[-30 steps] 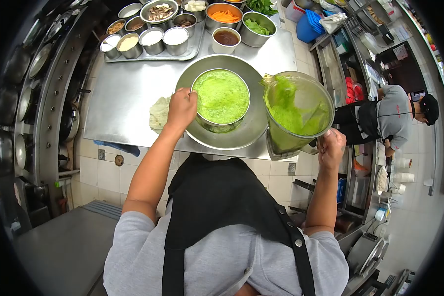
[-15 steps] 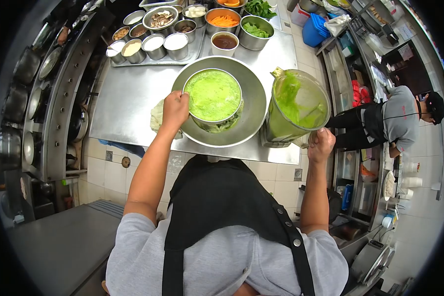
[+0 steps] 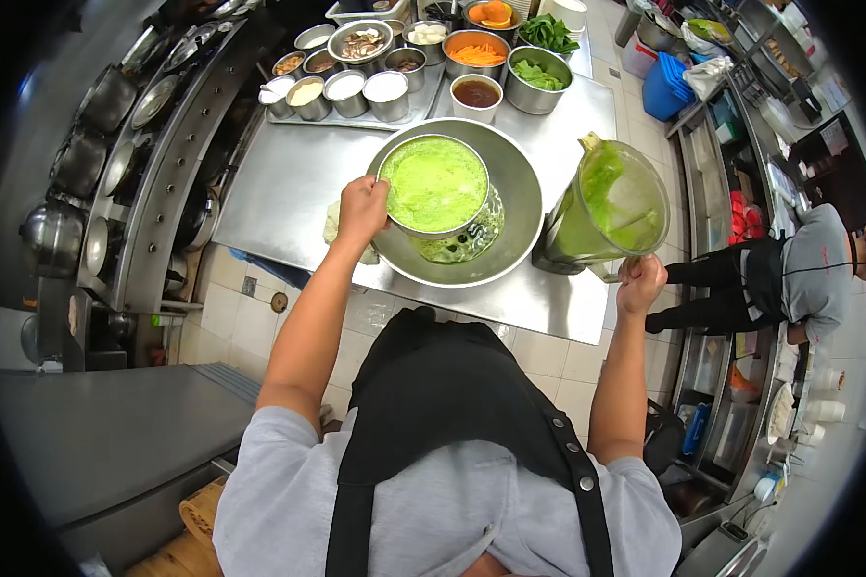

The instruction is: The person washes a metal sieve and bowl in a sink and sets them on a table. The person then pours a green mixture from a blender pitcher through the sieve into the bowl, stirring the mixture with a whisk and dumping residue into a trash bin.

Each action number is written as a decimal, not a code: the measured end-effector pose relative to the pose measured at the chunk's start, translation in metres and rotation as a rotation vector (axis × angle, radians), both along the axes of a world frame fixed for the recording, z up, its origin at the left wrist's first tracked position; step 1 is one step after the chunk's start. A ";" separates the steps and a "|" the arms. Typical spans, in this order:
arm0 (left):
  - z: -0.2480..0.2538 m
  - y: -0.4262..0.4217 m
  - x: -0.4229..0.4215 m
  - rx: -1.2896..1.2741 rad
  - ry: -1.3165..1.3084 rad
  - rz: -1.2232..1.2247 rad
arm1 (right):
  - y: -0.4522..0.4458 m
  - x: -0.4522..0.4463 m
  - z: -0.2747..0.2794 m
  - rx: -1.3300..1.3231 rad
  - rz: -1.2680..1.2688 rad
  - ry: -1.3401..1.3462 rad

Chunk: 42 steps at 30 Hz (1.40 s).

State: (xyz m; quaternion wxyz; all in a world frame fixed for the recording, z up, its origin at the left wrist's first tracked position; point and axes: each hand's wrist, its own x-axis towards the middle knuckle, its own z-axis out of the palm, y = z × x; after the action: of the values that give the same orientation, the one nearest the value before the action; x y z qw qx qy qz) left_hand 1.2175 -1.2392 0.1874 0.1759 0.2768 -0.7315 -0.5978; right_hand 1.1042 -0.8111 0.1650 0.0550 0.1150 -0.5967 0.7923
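Note:
My left hand [image 3: 364, 209] is closed on the rim or handle of a round metal strainer [image 3: 433, 185] filled with frothy bright green liquid. The strainer is over a wide metal bowl [image 3: 522, 231], where green liquid [image 3: 467, 240] shows at the bottom. To the right, my right hand [image 3: 642, 281] grips the handle of a clear blender jug [image 3: 606, 202], its inside coated in green. The jug is upright, near the table's right edge. A crumpled cloth [image 3: 333, 223] lies partly hidden behind the bowl's left side.
On the steel table [image 3: 289, 188], a tray [image 3: 356, 119] holds several small metal containers. Beside it are a cup of brown liquid [image 3: 476, 93], shredded carrot [image 3: 475, 54] and green leaves [image 3: 539, 74]. A co-worker [image 3: 808, 274] stands at the right counter. Pans line the left.
The view has shifted, so the table sits farther right. The strainer has moved within the bowl, and more green liquid shows beneath it. Both hands keep their holds.

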 end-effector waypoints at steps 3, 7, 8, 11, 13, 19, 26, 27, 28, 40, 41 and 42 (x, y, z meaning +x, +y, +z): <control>0.002 0.002 0.000 -0.038 -0.017 0.018 | -0.008 0.000 0.014 0.146 -0.059 0.018; 0.001 0.002 -0.003 0.018 -0.006 0.032 | -0.010 0.012 0.016 0.343 -0.546 0.233; -0.002 0.001 -0.003 0.029 0.004 0.028 | 0.004 0.019 0.011 0.260 -0.499 0.178; -0.003 -0.004 -0.002 0.027 -0.015 0.020 | 0.001 0.053 0.029 0.183 -0.562 0.302; 0.002 -0.005 -0.003 0.010 -0.042 -0.002 | -0.011 0.075 0.042 0.232 -0.485 0.358; -0.001 -0.021 -0.006 -0.004 0.028 -0.119 | -0.104 0.095 0.099 0.320 -0.340 0.448; -0.007 -0.048 -0.016 -0.236 0.089 -0.234 | -0.228 0.066 0.164 0.247 -0.194 0.451; -0.003 -0.050 -0.014 -0.298 0.116 -0.240 | -0.240 0.057 0.172 0.246 -0.203 0.438; 0.000 -0.053 -0.014 -0.362 0.142 -0.246 | -0.253 0.045 0.180 0.245 -0.213 0.425; -0.018 -0.055 -0.023 -0.333 0.129 -0.327 | -0.364 -0.205 0.216 0.389 -0.196 0.156; -0.020 -0.054 -0.024 -0.331 0.127 -0.332 | -0.373 -0.242 0.205 0.424 -0.202 0.178; -0.021 -0.054 -0.026 -0.331 0.125 -0.338 | -0.383 -0.277 0.197 0.455 -0.209 0.198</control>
State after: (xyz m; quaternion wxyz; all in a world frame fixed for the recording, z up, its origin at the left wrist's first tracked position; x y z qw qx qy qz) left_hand 1.1915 -1.2929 0.1664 0.1613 0.0805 -0.8432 -0.5065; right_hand 0.8275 -1.1945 0.3615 0.1672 0.1393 -0.7599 0.6126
